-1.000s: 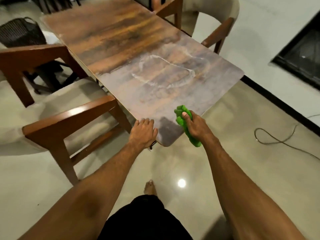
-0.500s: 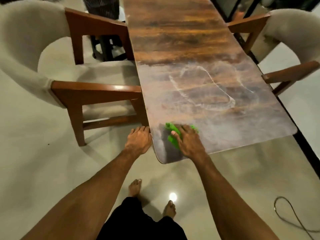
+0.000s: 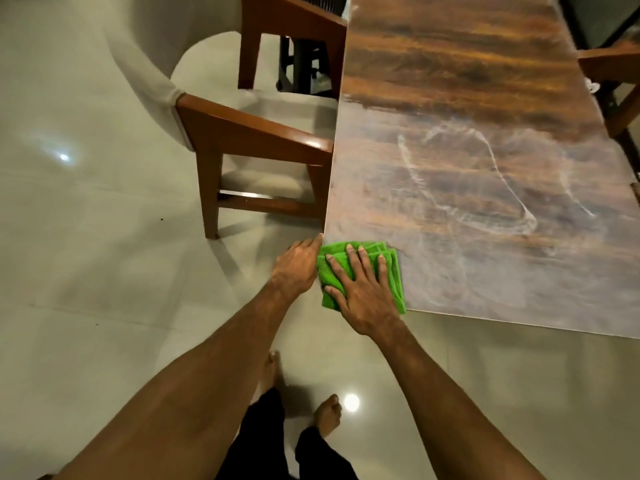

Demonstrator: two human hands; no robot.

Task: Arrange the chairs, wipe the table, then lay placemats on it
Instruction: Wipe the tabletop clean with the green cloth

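Streaky wood-grain table [image 3: 467, 98], fuzzy green cloth [image 3: 394, 271], glossy floor [image 3: 86, 237]

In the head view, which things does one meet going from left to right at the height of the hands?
Floor → left hand at the table corner → green cloth → bare table top. The right hand lies flat on the green cloth, so it is left out.

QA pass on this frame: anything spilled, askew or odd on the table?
Whitish looping streaks on the table, near half, beyond the green cloth under the right hand: wipe residue, probably. Far half darker, unstreaked.
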